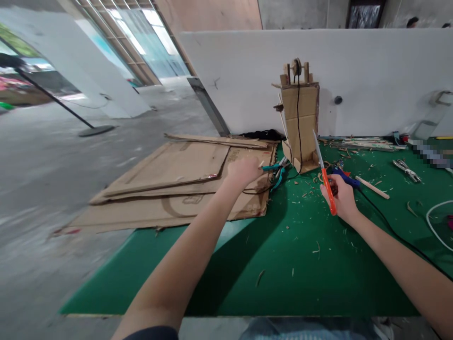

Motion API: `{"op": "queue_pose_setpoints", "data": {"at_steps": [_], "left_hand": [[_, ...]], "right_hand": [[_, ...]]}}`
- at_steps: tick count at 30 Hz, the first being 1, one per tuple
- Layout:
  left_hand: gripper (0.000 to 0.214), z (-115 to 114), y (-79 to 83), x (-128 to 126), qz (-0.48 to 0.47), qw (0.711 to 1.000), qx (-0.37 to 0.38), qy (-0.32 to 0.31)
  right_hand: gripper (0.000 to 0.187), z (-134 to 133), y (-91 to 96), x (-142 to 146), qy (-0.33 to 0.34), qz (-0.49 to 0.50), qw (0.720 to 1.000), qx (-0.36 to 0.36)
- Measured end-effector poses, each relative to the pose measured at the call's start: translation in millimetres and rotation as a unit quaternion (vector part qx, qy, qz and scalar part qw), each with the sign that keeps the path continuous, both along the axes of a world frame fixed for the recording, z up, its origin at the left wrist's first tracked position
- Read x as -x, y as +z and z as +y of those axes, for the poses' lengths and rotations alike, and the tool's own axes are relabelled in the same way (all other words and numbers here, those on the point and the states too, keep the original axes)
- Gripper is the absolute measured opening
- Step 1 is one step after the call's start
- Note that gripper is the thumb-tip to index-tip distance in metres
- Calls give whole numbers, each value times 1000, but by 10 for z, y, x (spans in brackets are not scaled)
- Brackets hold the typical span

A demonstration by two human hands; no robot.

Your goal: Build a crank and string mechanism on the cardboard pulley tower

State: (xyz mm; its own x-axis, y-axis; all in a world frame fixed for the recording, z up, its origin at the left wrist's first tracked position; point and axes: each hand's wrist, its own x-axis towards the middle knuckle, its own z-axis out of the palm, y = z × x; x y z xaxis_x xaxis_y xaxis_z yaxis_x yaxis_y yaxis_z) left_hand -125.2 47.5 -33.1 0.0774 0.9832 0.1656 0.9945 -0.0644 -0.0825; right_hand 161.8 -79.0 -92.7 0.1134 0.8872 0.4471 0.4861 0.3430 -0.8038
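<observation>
My left hand (245, 171) is closed in a fist over the cardboard sheets, its fingertips at the end of one teal handle of the pliers (272, 167). A small pale tip shows by the fingers; what they hold is hidden. Upright in my closed right hand (342, 196) is a tool with an orange handle (328, 189) and a long narrow blade (318, 150), perhaps a knife. Something dark brown is partly visible among those fingers. Behind the hands stands a cardboard tower (300, 113) with a pulley wheel (296, 67) on top and a black cord (297, 106) hanging down.
Flat cardboard sheets (170, 165) overhang the left of the green table (269, 278). Right of my right hand lie a blue glue gun (347, 179) with a black cable, a wooden stick (372, 187) and metal pliers (406, 171). A white partition (233, 71) rises behind.
</observation>
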Motion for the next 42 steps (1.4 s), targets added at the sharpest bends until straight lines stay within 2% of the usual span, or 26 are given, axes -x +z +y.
{"op": "queue_pose_setpoints", "data": {"at_steps": [2, 4, 6, 9, 13, 15, 18, 20, 23, 27, 32, 34, 37, 40, 42], "left_hand": [[24, 5, -19, 8, 3, 1000, -6, -4], [30, -44, -2, -66, -6, 998, -28, -50], [36, -125, 53, -185, -24, 994, -60, -91], [38, -240, 150, -370, -37, 988, -97, -114], [40, -304, 166, -586, -3, 967, -57, -248], [46, -288, 112, -693, 16, 959, -30, -282], [54, -219, 7, -837, 44, 961, -11, -272], [51, -163, -46, -900, 61, 962, -12, -266], [37, -107, -80, -942, 71, 959, -27, -273], [30, -112, -70, -951, 76, 959, -44, -271], [33, -191, -23, -897, 10, 960, -53, -274], [32, -207, 7, -829, -17, 967, -57, -246], [37, -171, 58, -669, -30, 985, -66, -155], [48, -77, 101, -487, -24, 996, -65, -60], [46, -14, 125, -397, -14, 999, -41, -31]], "right_hand": [[33, -4, 7, -35, 10, -29, 999, -21], [31, -3, 29, -93, 16, -65, 997, -44], [32, 2, 74, -162, 9, -92, 994, -61], [34, 18, 175, -270, -10, -87, 993, -77], [39, 73, 296, -459, -88, -57, 988, -113], [41, 120, 333, -593, -144, -68, 979, -130], [45, 197, 372, -837, -234, -118, 956, -131], [45, 237, 392, -1024, -271, -159, 944, -105], [43, 259, 398, -1326, -306, -235, 922, -30], [48, 236, 334, -1668, -352, -339, 867, 98], [45, 245, 189, -1847, -352, -385, 826, 212], [43, 269, 129, -1868, -340, -399, 820, 231], [42, 302, 37, -1887, -328, -414, 815, 237], [42, 320, -50, -1895, -330, -423, 813, 226], [43, 328, -88, -1892, -334, -429, 815, 200]]}}
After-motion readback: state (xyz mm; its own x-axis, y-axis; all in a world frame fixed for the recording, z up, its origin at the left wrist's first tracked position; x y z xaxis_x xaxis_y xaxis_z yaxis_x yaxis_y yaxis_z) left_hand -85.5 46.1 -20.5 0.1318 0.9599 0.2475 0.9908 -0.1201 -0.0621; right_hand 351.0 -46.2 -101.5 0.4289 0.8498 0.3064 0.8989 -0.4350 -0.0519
